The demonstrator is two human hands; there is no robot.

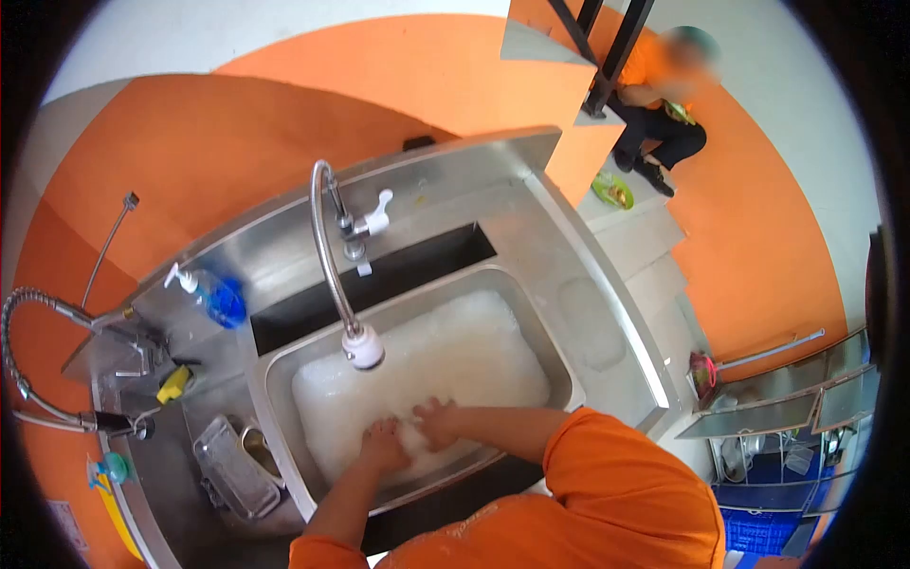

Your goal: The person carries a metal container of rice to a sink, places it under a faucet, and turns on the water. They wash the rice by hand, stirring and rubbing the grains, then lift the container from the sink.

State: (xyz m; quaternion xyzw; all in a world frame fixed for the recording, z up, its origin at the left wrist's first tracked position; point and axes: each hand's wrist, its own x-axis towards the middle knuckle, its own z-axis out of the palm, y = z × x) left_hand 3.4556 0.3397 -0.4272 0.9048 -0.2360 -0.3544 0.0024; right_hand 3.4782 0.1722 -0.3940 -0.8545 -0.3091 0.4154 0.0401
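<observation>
Cloudy, foamy water fills the steel sink point(559, 372). My left hand point(385, 446) is at the water's surface near the front edge, palm down, fingers apart, with nothing visible in it. Just right of it, my right hand point(436, 423) touches the foam with its fingers spread, pointing left. Anything under the foam is hidden. A flexible faucet point(327, 248) hangs over the basin, its white spray head point(363, 347) beyond my hands.
A blue soap bottle point(223, 300) stands behind the sink's left side. Metal trays point(235, 469) and a yellow sponge point(174, 384) lie at the left. A person point(659, 104) sits on the stairs point(640, 242) near a green plate point(612, 191). Racks point(777, 465) stand lower right.
</observation>
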